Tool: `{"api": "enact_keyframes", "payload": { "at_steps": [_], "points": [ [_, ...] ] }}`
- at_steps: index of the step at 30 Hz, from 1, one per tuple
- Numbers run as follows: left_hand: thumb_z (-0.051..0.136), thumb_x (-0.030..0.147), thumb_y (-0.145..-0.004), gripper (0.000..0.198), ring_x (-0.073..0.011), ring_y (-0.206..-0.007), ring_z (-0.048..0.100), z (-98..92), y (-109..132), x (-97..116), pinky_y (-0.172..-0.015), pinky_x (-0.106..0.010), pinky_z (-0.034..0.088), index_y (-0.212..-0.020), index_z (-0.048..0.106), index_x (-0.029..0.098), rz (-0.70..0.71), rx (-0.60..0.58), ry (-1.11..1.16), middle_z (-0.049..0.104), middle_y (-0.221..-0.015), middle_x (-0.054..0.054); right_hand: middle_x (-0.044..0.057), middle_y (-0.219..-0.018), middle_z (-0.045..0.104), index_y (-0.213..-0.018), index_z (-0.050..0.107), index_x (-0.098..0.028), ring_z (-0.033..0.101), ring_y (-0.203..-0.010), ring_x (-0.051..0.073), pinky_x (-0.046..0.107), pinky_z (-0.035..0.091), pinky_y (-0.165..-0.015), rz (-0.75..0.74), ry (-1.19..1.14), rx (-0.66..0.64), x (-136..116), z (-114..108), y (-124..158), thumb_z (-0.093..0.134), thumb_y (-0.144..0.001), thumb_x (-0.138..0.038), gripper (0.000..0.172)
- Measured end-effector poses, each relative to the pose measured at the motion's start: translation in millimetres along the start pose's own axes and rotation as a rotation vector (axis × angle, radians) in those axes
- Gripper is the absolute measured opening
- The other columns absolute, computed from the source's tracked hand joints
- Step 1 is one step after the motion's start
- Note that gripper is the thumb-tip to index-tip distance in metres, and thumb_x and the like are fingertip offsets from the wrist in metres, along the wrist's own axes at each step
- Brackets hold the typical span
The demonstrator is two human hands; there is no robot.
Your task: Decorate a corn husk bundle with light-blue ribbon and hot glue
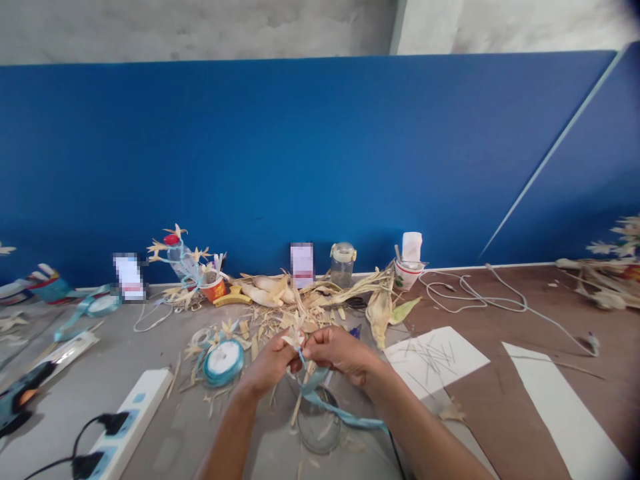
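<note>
Beyond the held flower [295,338], a red cup [215,290] holds pen-like sticks [219,263].

White power strip [139,408], two black plugs [114,423] inserted; clear jar [342,270] before blue partition [310,153].

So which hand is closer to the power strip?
Left. The left hand sits right of the power strip, beyond it; the right hand is farther right.

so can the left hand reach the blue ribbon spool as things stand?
Likely yes: the spool lies just left of the left hand, with nothing tall between them. That hand seems to pinch the pale flower, though, so it would probably have to let go first.
</note>
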State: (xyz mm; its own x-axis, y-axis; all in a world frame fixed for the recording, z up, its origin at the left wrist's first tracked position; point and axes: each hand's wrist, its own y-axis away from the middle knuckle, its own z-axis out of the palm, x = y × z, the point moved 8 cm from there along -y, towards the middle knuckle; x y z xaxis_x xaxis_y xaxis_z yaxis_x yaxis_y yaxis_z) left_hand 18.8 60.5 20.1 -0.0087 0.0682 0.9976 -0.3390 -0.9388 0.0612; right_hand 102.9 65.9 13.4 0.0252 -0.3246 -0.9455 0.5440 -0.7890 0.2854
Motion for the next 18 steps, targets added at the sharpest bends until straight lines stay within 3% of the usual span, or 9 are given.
{"api": "enact_keyframes", "payload": {
  "at_steps": [4,10,14,18],
  "points": [
    [0.057,0.033,-0.072,0.021,-0.0103,-0.047,0.031,-1.8,0,2,-0.047,-0.023,0.025,-0.058,0.046,0.020,0.034,-0.001,0.002,0.036,-0.051,0.006,-0.008,-0.045,0.041,-0.054,0.052,-0.016,0.028,-0.044,0.005,0.021,0.018,-0.045,-0.043,0.102,0.088,-3,0,2,0.064,-0.059,-0.023,0.015],
    [0.064,0.032,-0.066,0.020,-0.0101,-0.047,0.031,-2.6,1,10,-0.046,-0.023,0.024,-0.057,0.051,0.020,0.017,0.040,-0.021,0.038,-0.050,0.005,-0.008,-0.047,0.041,-0.058,0.056,-0.015,0.027,-0.045,0.005,0.022,0.016,-0.047,-0.091,0.101,0.063,1,0,-1,0.064,-0.061,-0.026,0.014],
    [0.062,0.037,-0.069,0.024,-0.0083,-0.043,0.033,-5.4,-4,0,-0.045,-0.022,0.027,-0.059,0.050,0.019,0.031,0.111,0.160,0.039,-0.048,0.006,-0.007,-0.044,0.044,-0.053,0.054,-0.016,0.029,-0.043,0.006,0.022,0.017,-0.046,-0.063,-0.021,0.077,4,-2,-6,0.063,-0.059,-0.027,0.015],
    [0.062,0.044,-0.069,0.028,-0.0090,-0.045,0.045,-6.5,-9,-14,-0.047,-0.022,0.036,-0.068,0.056,0.017,0.034,0.149,0.403,0.051,-0.053,0.003,-0.005,-0.045,0.048,-0.052,0.053,-0.016,0.030,-0.043,0.006,0.022,0.015,-0.045,-0.061,-0.198,0.037,0,1,-6,0.064,-0.055,-0.029,0.017]
  ]
}}
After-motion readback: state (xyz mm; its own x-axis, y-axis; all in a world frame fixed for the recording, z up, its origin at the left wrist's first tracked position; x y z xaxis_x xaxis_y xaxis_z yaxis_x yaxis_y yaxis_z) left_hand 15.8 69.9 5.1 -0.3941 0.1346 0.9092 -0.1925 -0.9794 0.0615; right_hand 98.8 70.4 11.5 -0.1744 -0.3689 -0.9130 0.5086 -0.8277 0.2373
